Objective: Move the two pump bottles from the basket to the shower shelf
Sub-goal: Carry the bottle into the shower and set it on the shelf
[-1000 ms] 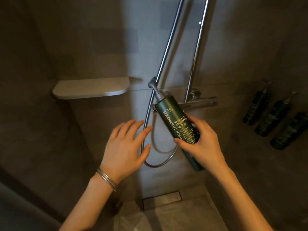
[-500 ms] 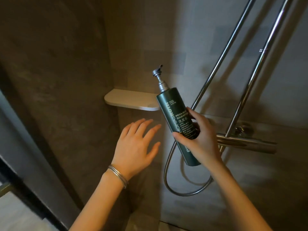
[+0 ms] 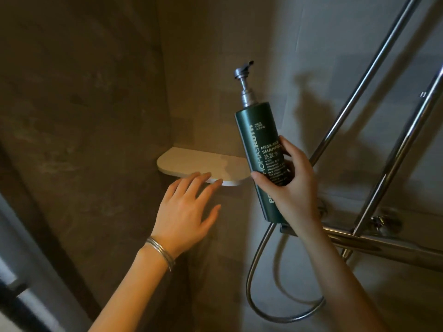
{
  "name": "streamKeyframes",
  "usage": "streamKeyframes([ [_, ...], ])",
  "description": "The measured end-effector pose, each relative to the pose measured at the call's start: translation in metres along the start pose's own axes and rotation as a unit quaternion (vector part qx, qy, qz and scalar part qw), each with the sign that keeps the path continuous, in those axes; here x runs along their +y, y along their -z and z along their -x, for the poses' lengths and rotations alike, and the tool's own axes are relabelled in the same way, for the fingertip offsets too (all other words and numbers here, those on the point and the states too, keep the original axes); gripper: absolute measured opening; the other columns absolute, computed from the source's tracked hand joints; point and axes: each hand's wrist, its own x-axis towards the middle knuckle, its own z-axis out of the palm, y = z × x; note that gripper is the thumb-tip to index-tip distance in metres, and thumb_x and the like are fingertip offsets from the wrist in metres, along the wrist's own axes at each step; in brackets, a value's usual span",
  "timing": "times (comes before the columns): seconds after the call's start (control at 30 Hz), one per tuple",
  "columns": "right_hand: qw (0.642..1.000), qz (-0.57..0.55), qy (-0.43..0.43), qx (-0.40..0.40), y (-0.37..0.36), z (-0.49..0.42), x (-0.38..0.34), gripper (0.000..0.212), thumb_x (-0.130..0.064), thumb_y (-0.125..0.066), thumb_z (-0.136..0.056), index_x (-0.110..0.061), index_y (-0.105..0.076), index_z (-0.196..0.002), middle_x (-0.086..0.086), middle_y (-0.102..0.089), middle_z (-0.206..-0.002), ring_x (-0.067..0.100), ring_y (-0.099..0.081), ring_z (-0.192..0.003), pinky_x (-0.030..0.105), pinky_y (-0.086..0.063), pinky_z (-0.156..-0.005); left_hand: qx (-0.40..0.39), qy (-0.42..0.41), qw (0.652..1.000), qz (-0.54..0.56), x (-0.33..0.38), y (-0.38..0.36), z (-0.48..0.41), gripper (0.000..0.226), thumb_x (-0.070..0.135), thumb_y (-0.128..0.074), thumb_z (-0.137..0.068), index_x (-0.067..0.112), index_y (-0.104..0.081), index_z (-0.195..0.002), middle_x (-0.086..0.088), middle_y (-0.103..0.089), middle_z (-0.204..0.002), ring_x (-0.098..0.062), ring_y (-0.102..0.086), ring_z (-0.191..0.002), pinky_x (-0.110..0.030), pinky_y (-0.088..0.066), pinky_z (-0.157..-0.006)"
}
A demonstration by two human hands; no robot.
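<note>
the right hand (image 3: 291, 188) is gripping a dark green pump bottle (image 3: 261, 149) around its lower middle, thumb lying across the label and fingers wrapping the far side. the bottle is being held in the air, nearly upright with its pump head leaning slightly left, just to the right of the shower shelf (image 3: 191, 164) and not touching it. the bottle's base is sitting lower than the shelf's rounded front edge. the shelf is a pale slab fixed into the corner where two tiled walls are meeting, and its top surface is lying bare. the left hand (image 3: 189, 209) is hovering open, fingers spread and holding nothing, its fingertips overlapping the shelf's front edge. a bracelet (image 3: 160, 252) is circling the left wrist. chrome shower rails (image 3: 374, 130) and a looping hose (image 3: 266, 283) are crowding the space right of the bottle.
</note>
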Motion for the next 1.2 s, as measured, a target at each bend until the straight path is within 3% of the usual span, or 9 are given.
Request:
streamKeyframes([
  [0.17, 0.999, -0.011, 0.009, 0.035, -0.026, -0.031, 0.009, 0.071, -0.029, -0.078, -0.068, -0.021, -0.044, -0.129, -0.011, -0.051, -0.115, 0.001, -0.054, -0.102, 0.013, -0.046, -0.079, 0.004, -0.007, 1.000, 0.010, -0.017, -0.014, -0.025, 0.049, 0.045, -0.040, -0.086, 0.022, -0.057, -0.126, -0.006, -0.058, -0.126, -0.028, -0.051, -0.118, -0.042, -0.040, -0.095],
  [0.27, 0.998, -0.022, 0.017, 0.049, -0.041, -0.041, 0.012, 0.070, -0.023, -0.079, -0.068, -0.027, -0.042, -0.127, -0.019, -0.047, -0.113, -0.006, -0.051, -0.101, 0.005, -0.041, -0.078, -0.004, -0.015, 1.000, 0.025, -0.022, -0.030, -0.031, 0.046, 0.044, -0.041, -0.087, 0.022, -0.059, -0.123, -0.005, -0.060, -0.123, -0.027, -0.053, -0.116, -0.040, -0.040, -0.095],
  [0.43, 0.997, -0.005, 0.039, 0.060, -0.060, -0.042, 0.025, 0.071, -0.022, -0.078, -0.066, -0.014, -0.045, -0.129, -0.004, -0.050, -0.116, -0.001, -0.051, -0.104, 0.008, -0.040, -0.084, -0.006, -0.033, 0.998, 0.057, -0.038, -0.046, -0.030, 0.045, 0.043, -0.041, -0.089, 0.024, -0.057, -0.126, -0.003, -0.058, -0.125, -0.025, -0.051, -0.118, -0.037, -0.035, -0.097],
  [0.57, 0.997, -0.003, 0.048, 0.063, -0.060, -0.047, 0.029, 0.072, -0.024, -0.077, -0.068, -0.013, -0.043, -0.131, -0.008, -0.048, -0.117, -0.003, -0.050, -0.104, 0.008, -0.040, -0.083, 0.000, -0.044, 0.996, 0.080, -0.045, -0.053, -0.031, 0.044, 0.042, -0.042, -0.090, 0.027, -0.053, -0.130, -0.002, -0.056, -0.127, -0.023, -0.048, -0.119, -0.033, -0.025, -0.101],
  [0.73, 0.993, -0.011, 0.050, 0.102, -0.062, -0.062, 0.030, 0.072, -0.021, -0.078, -0.068, -0.013, -0.042, -0.130, -0.008, -0.048, -0.118, 0.005, -0.051, -0.107, 0.016, -0.044, -0.085, -0.005, -0.047, 0.992, 0.116, -0.054, -0.059, -0.038, 0.043, 0.045, -0.034, -0.094, 0.027, -0.053, -0.129, -0.002, -0.056, -0.126, -0.022, -0.048, -0.119, -0.036, -0.024, -0.104],
  [0.83, 0.995, -0.016, 0.034, 0.094, -0.072, -0.062, 0.035, 0.074, -0.026, -0.076, -0.069, -0.015, -0.040, -0.132, -0.001, -0.048, -0.123, 0.010, -0.052, -0.110, 0.022, -0.046, -0.088, -0.009, -0.049, 0.990, 0.130, -0.058, -0.060, -0.042, 0.045, 0.045, -0.027, -0.097, 0.027, -0.055, -0.128, -0.001, -0.058, -0.124, -0.021, -0.050, -0.116, -0.035, -0.028, -0.102],
  [1.0, 0.995, -0.046, -0.003, 0.089, -0.086, -0.057, 0.047, 0.079, -0.034, -0.073, -0.072, -0.025, -0.029, -0.137, 0.004, -0.044, -0.132, 0.020, -0.049, -0.118, 0.045, -0.048, -0.092, -0.001, -0.061, 0.988, 0.142, -0.063, -0.065, -0.039, 0.043, 0.042, -0.032, -0.096, 0.027, -0.052, -0.131, 0.001, -0.054, -0.130, -0.018, -0.045, -0.122, -0.035, -0.024, -0.105],
  [1.2, 0.999, -0.043, -0.029, 0.003, -0.091, -0.046, 0.056, 0.090, -0.022, -0.072, -0.075, -0.029, -0.012, -0.142, 0.000, -0.028, -0.149, 0.012, -0.030, -0.136, 0.039, -0.032, -0.110, 0.012, -0.064, 0.986, 0.156, -0.066, -0.072, -0.038, 0.043, 0.041, -0.035, -0.094, 0.031, -0.047, -0.134, 0.005, -0.050, -0.134, -0.013, -0.040, -0.127, -0.033, -0.019, -0.107],
])
